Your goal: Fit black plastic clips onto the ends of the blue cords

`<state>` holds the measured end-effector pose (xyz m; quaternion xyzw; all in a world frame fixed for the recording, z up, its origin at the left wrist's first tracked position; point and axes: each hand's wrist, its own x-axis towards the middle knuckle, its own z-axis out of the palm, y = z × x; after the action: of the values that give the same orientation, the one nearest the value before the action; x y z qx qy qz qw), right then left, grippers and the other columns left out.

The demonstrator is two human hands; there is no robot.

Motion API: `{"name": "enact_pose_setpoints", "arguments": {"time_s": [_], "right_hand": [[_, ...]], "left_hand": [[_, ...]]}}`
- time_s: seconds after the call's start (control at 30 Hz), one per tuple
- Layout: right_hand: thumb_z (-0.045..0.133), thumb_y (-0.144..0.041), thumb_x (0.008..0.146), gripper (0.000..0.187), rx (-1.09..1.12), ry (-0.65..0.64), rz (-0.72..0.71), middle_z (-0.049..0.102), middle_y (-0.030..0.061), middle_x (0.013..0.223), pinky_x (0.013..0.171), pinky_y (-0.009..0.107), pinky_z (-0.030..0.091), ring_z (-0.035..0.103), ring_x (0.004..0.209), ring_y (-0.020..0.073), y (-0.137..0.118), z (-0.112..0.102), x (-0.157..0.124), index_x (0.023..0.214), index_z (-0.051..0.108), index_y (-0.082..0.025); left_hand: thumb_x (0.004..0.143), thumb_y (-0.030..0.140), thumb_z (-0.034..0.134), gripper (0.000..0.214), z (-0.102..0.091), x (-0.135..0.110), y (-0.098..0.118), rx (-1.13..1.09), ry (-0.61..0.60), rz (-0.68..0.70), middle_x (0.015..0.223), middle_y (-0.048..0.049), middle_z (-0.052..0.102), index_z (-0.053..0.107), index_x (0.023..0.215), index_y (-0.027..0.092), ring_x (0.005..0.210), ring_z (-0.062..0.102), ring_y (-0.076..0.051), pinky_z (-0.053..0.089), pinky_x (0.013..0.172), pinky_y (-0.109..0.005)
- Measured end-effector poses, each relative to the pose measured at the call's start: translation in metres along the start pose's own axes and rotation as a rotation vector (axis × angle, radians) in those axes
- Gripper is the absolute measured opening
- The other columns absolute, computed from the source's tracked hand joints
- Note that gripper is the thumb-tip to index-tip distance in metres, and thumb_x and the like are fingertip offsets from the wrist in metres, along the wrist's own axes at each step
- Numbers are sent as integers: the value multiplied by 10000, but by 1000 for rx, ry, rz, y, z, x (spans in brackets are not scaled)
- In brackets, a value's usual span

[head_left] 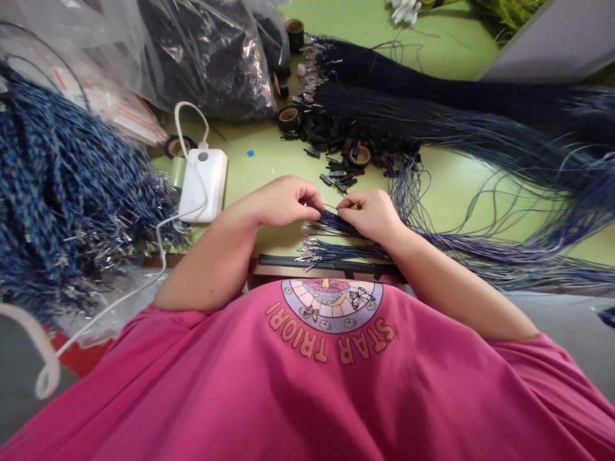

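In the middle of the head view my left hand [288,200] is closed in a pinch, thumb against fingers. What sits in its fingertips is small and mostly hidden. My right hand [371,214] faces it from the right, closed on a thin dark wire [330,206] that spans the short gap between the hands. Just under both hands lies a bundle of blue and dark wires [336,223]. Nearer the table edge, another row of wires [331,248] ends in bare metal terminals. Beyond my hands are scattered small black connector housings [336,176].
A white power bank [204,182] with a white cable stands left of my arm. Twisted blue wires [72,186] are heaped at the far left. Tape rolls [289,117] and a plastic bag [206,57] lie behind. Long dark wires [456,121] stretch across the right of the green table [250,134].
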<state>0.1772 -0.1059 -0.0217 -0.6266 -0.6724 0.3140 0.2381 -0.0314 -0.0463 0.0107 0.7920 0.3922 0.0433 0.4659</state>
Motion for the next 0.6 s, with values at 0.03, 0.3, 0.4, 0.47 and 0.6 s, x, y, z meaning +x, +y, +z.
{"name": "enact_pose_setpoints", "arguments": {"time_s": [0.03,0.3,0.4,0.47,0.6], "right_hand": [[607,-196,727,145,35,21,14,682,5,681,673,275,406,588,674,146,0,-1,-1,724,750,-173],[593,-281,773,244,171,119,7,655,6,668,641,273,390,538,632,132,-3,-13,-14,863,774,-145],[593,-249,760,218,206,147,19,686,21,702,681,284,418,582,681,150,-5,-18,-22,815,781,-153],[599,-233,746,192,212,138,42,682,19,684,676,284,423,584,672,150,-5,-20,-26,767,775,-159],[630,-307,768,206,215,114,73,663,11,656,645,284,417,566,644,146,-3,-20,-28,778,780,-165]], "left_hand": [[710,252,679,203,0,0,0,-21,9,2,805,-7,736,754,880,172,718,607,-127,457,735,-287],[730,279,718,231,7,7,-7,-276,89,56,890,-31,727,720,924,154,797,637,-130,505,813,-307],[734,259,729,220,10,9,-9,-351,90,52,916,-39,728,714,925,151,815,644,-128,511,828,-311],[737,253,733,217,12,9,-9,-394,91,42,920,-44,728,711,928,152,811,646,-126,514,819,-308],[739,238,734,212,14,10,-7,-443,101,2,894,-45,725,705,930,151,792,644,-125,518,779,-299]]}}
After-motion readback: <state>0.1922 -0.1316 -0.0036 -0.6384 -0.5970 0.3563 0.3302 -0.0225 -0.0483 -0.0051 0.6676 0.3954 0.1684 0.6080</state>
